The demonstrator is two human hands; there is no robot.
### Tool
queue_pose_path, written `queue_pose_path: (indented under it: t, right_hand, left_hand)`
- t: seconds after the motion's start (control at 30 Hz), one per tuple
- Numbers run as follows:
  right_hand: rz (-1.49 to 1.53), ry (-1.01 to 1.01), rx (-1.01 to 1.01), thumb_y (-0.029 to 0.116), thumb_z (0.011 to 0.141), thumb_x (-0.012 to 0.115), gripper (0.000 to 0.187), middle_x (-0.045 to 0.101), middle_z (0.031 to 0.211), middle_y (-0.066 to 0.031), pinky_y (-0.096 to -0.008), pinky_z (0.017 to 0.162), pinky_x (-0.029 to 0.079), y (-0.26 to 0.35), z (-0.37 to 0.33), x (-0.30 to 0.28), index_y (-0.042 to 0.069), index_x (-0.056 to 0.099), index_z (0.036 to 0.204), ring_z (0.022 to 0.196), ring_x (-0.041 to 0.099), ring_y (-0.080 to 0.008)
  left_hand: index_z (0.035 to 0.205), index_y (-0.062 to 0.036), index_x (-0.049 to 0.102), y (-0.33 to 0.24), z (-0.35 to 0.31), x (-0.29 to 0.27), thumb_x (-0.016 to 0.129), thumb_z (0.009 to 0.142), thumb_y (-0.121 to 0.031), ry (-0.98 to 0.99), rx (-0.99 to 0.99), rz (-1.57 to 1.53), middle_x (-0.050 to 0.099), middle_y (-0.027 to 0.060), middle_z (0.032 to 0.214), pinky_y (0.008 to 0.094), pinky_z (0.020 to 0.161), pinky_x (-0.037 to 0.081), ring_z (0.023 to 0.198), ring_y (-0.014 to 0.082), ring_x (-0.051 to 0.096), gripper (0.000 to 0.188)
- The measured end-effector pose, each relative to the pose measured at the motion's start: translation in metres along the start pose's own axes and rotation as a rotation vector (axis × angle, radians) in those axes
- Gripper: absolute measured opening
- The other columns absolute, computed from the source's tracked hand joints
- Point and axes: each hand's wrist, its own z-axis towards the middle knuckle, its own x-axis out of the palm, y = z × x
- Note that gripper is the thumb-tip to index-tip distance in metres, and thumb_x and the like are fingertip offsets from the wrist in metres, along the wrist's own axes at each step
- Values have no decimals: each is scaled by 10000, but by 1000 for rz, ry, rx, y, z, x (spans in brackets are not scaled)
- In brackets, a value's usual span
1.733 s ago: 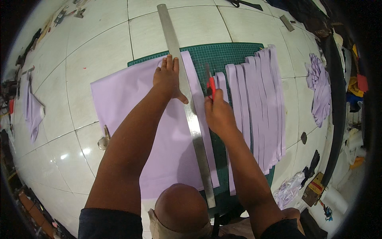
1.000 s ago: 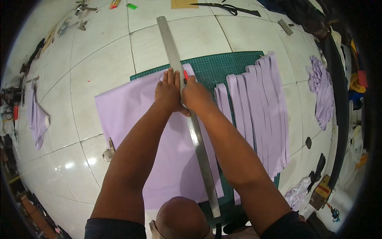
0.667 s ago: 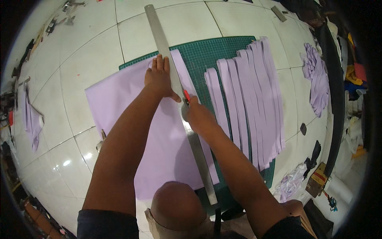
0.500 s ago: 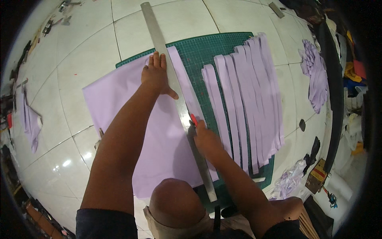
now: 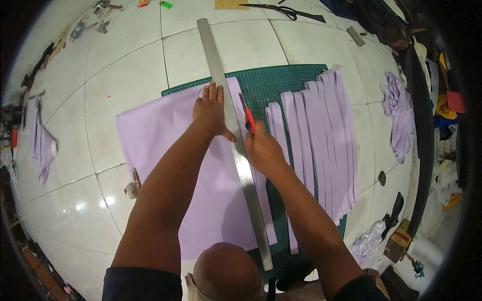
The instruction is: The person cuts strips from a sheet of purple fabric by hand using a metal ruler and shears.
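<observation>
My left hand lies with its fingers stretched out, pressing the long metal ruler and the lilac fabric beside it. The thumb reaches onto the ruler's face. In my closed right hand is a red utility knife, its blade directed away from me, to the right of the ruler. A narrow band of fabric shows along the ruler's right edge. Underneath is a green cutting mat, and several lilac strips lie side by side on its right part.
The mat rests on white floor tiles. Beyond it lie black-handled scissors and a small metal bar. A lilac bundle is at the right, a lilac piece at the far left. A metal object sits by the fabric's left edge.
My right hand has moved the knife away from me, toward the far end of the ruler. My left hand stays in place on the ruler. The view has shifted, bringing the scissors into sight.
</observation>
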Motion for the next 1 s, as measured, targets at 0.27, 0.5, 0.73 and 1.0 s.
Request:
queue_pose_path:
  t: [0.27, 0.5, 0.73, 1.0]
  right_hand:
    - [19, -96, -39, 210, 956, 536, 336, 672, 987, -313, -555, 840, 533, 39, 85, 36, -31, 405, 1150, 957, 668, -485]
    - [-7, -23, 31, 185, 940, 558, 350, 650, 1102, -327, -549, 896, 527, 39, 93, 25, -27, 432, 1188, 1042, 651, -481]
    - [-49, 135, 54, 209, 976, 492, 361, 646, 1127, -323, -541, 946, 487, 23, 50, 22, -31, 437, 1240, 1073, 635, -479]
    - [20, 246, 267, 153, 961, 498, 290, 656, 985, -331, -575, 843, 491, -52, -102, 57, 14, 393, 1193, 949, 640, -510]
  left_hand:
    - [1562, -2, 95, 11, 10, 24, 893, 483, -640, -83, 6, 15, 148, 241, 1619, 443, 1164, 336, 1501, 356, 224, 1486]
    - [1573, -14, 46, 6, 2, 9, 903, 374, -709, 9, -1, -23, 94, 212, 1641, 432, 1186, 299, 1522, 339, 154, 1629]
    - [1560, 17, 76, 8, 5, 8, 888, 378, -727, -13, 1, 48, 113, 273, 1617, 453, 1166, 338, 1505, 390, 184, 1615]
    - [1557, 29, 86, 9, 0, 4, 898, 335, -718, -13, 21, -19, 112, 269, 1618, 459, 1173, 324, 1507, 391, 172, 1646]
